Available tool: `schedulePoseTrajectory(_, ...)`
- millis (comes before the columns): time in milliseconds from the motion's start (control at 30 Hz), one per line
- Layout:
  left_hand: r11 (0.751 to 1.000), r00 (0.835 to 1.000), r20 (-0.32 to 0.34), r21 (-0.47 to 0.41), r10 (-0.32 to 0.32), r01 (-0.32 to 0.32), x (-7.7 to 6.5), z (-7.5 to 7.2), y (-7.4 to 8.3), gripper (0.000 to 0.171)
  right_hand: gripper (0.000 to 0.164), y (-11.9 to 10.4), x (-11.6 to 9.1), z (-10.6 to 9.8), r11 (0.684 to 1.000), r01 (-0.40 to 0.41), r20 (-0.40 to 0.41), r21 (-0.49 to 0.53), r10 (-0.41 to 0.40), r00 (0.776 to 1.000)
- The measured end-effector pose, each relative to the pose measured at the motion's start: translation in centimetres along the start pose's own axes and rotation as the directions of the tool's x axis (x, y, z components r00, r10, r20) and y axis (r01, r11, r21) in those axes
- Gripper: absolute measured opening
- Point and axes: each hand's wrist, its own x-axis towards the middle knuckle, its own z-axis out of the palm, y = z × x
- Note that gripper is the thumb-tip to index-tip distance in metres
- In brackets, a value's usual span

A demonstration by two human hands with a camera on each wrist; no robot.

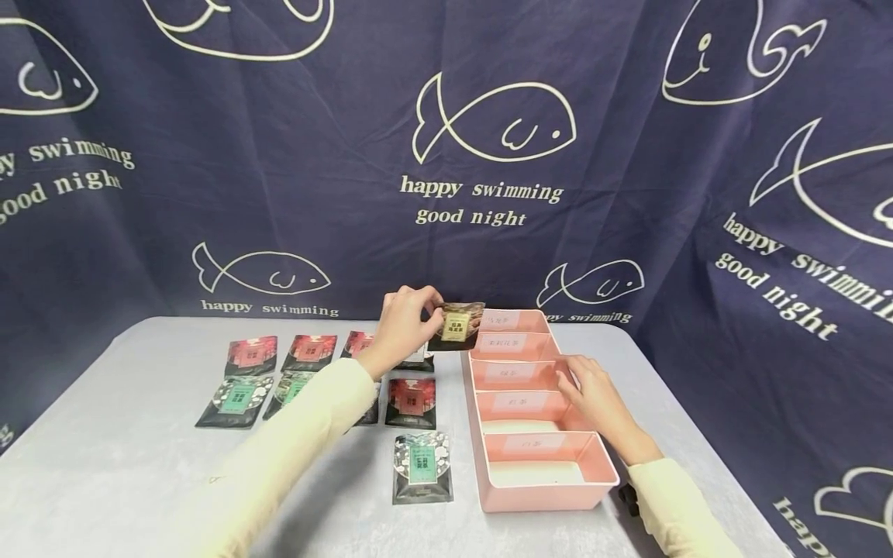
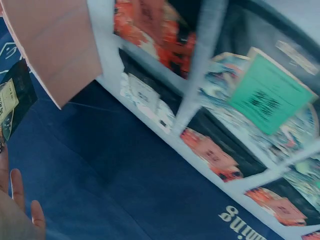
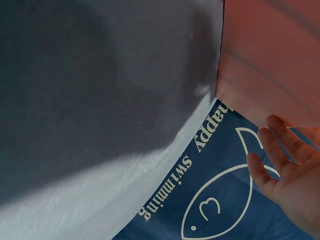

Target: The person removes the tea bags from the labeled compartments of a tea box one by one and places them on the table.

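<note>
My left hand (image 1: 408, 322) pinches a dark tea sachet with a yellow label (image 1: 456, 327) between thumb and fingers. The sachet hangs upright at the far left corner of a long pink divided box (image 1: 481, 473), overlapping its edge. In the left wrist view the same sachet (image 2: 15, 102) shows beside the box's wall, partly out of frame. At the box's right rim lies my right hand (image 1: 596, 395), fingertips just over the edge beside the middle compartments. From the right wrist view, several loosely extended fingers (image 3: 275, 150) of it show along the outer wall.
Left of the box, red-labelled sachets (image 1: 412, 403) and green-labelled sachets (image 1: 422, 467) lie in rows; my left forearm hides some. A white-labelled sachet (image 2: 145, 95) lies at the table's back edge. Paper labels (image 1: 533, 442) mark the compartments. Behind the table hangs a dark blue printed cloth (image 1: 377, 155).
</note>
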Motion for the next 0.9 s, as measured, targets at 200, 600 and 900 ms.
schedulePoseTrajectory(200,0.999,1.0,0.025,-0.044,-0.015,0.016,-1.7,-1.5,-1.1,0.006,0.027,-0.1,0.0,-0.1,1.0,-0.01,0.022,0.004,0.01,1.0)
schedulePoseTrajectory(600,0.998,0.995,0.095,-0.058,-0.033,0.039,-6.7,-4.1,-2.3,0.003,0.026,0.0,0.1,-0.2,1.0,-0.001,0.013,0.008,0.001,1.0)
schedulePoseTrajectory(900,0.996,0.991,0.126,-0.07,-0.048,0.057,-10.8,-5.4,-3.8,0.008,0.027,-0.1,0.0,-0.1,1.0,-0.012,0.027,0.014,0.012,1.0)
